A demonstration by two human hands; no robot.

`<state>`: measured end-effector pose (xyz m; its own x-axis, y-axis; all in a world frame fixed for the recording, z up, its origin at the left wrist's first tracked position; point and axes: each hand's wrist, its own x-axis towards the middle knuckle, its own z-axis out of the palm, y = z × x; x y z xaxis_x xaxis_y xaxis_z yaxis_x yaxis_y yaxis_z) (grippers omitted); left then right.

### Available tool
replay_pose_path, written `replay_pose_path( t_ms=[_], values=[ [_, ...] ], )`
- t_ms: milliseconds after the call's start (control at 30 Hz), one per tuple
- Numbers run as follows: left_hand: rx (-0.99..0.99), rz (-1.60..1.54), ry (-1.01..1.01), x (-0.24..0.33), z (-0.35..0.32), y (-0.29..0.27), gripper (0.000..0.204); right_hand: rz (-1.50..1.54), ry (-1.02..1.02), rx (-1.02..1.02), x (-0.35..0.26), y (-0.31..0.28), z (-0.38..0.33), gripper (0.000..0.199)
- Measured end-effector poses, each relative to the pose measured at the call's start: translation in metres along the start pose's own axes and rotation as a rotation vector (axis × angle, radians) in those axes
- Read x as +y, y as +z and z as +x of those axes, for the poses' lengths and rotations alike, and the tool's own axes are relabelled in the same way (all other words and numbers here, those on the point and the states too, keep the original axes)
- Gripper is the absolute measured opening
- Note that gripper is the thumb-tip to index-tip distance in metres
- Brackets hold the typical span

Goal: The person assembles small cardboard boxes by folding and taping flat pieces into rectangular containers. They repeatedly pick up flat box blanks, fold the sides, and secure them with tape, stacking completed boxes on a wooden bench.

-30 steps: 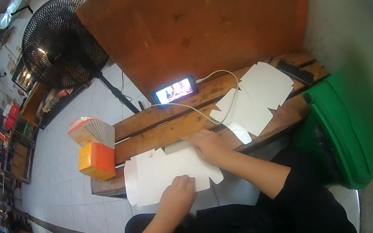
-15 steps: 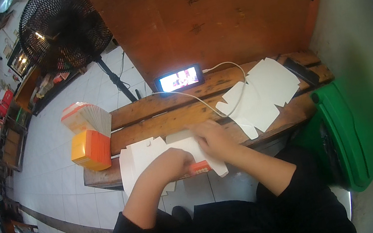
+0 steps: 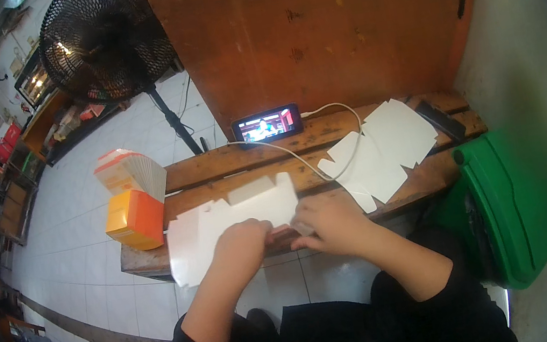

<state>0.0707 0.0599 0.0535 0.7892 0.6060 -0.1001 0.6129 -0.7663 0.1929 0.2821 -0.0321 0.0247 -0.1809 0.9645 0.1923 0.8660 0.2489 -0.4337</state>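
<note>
Both my hands press on a flat white cardboard box blank (image 3: pixel 225 224) that lies on a wooden bench (image 3: pixel 324 128). My left hand (image 3: pixel 242 243) grips its near edge with the fingers curled. My right hand (image 3: pixel 327 219) pinches the same blank at its right end, where a flap is partly raised. A second pile of flat white blanks (image 3: pixel 384 151) lies to the right on the bench, apart from both hands.
A phone (image 3: pixel 267 124) with a lit screen leans against an orange-brown board, its white cable crossing the bench. An orange folded box (image 3: pixel 134 220) and a fanned stack of blanks (image 3: pixel 129 173) sit at the bench's left end. A green bin (image 3: pixel 512 206) stands right; a black fan (image 3: pixel 105 40) behind.
My left hand rose from my lap onto the blank and joined my right hand at its near edge. The blank's far flap has been folded up.
</note>
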Motion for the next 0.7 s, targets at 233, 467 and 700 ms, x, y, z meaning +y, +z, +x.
replay_pose_path(
  t_ms=[233, 467, 700],
  values=[
    [0.053, -0.131, 0.046, -0.011, -0.004, 0.002, 0.014, -0.123, -0.099, 0.021, -0.006, 0.008, 0.002, 0.027],
    [-0.017, -0.378, 0.22, -0.019, -0.002, 0.005, 0.012, -0.286, -0.135, -0.126, 0.001, 0.001, 0.004, 0.013],
    [-0.02, -0.301, 0.306, -0.015, -0.005, 0.018, 0.026, -0.238, -0.206, -0.214, 0.012, 0.006, 0.011, 0.018]
  ],
)
